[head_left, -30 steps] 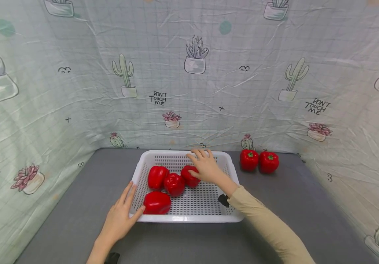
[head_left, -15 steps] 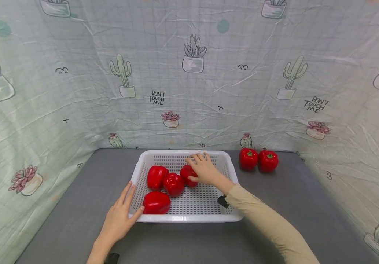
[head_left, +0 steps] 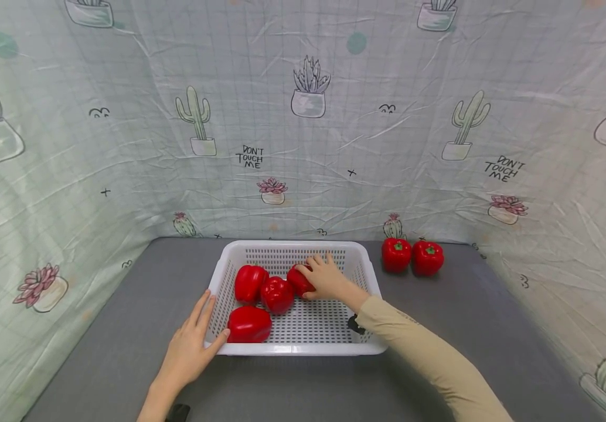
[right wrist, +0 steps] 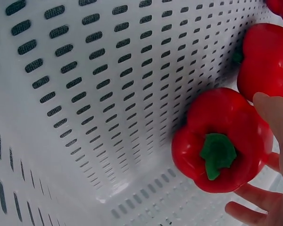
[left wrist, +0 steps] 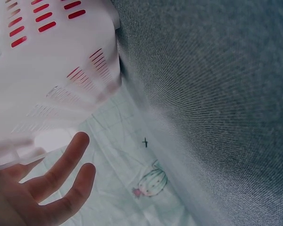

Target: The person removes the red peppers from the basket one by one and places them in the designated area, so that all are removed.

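Note:
Four fingers and thumb aside, my left hand lies along the left end of a white perforated plastic basket, its fingers nearly straight at the rim. The left wrist view shows its fingers spread beside the basket wall. Inside the basket, my right hand grips a red bell pepper with a green stem, thumb on one side and fingers around the other. Beside it sits a second red bell pepper. Another pepper lies behind to the left, and one more lies on its side near the front left corner.
Two red bell peppers, one beside the other, stand on the grey table behind the basket's right side. A curtain printed with cacti closes off the back and both sides.
My right hand has come down and its fingers have closed around the bell pepper in the basket. My left hand stays at the basket's left rim.

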The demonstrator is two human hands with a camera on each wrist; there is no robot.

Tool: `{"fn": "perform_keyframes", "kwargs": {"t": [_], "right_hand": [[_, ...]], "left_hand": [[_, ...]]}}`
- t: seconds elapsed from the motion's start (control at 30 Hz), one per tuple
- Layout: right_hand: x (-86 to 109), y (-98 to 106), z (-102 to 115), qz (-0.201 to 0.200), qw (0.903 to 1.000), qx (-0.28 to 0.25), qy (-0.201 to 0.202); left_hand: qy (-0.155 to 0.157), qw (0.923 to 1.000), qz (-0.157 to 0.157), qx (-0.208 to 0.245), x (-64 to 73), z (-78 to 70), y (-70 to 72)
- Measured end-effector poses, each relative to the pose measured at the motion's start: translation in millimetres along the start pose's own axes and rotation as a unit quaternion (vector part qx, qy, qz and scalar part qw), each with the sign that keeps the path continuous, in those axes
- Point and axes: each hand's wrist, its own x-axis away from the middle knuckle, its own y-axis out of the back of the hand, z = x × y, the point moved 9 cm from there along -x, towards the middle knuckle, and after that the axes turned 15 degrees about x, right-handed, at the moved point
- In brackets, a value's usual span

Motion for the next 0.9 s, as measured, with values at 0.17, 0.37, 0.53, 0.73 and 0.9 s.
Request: {"fn": "perform_keyframes", "kwargs": {"t": [0.17, 0.37, 0.53, 0.73, 0.9], "right_hand": [[0.6, -4, -2, 0.012, 0.9999, 0.011, -0.007], [-1.7, -12, -1, 0.036, 0.999, 0.024, -0.009], [-3.3, -16, 2, 0.041, 0.9984, 0.034, -0.018], [-4.0, -14, 3, 0.031, 0.9987, 0.036, -0.018], [-5.9, -12, 2, 0.029, 0.9993, 0.015, -0.017]], "left_hand": [[-0.004, 1.0, -0.002, 0.001, -0.2, -0.6, -0.2], [0.004, 1.0, 0.004, 0.002, -0.1, 0.9, -1.0], [0.012, 0.9999, 0.01, 0.005, 0.5, 0.6, -1.3], [0.013, 0.9998, 0.011, 0.006, 0.7, -1.8, -0.5], [0.008, 0.9999, 0.008, 0.007, 0.1, -2.9, 0.8]]}}
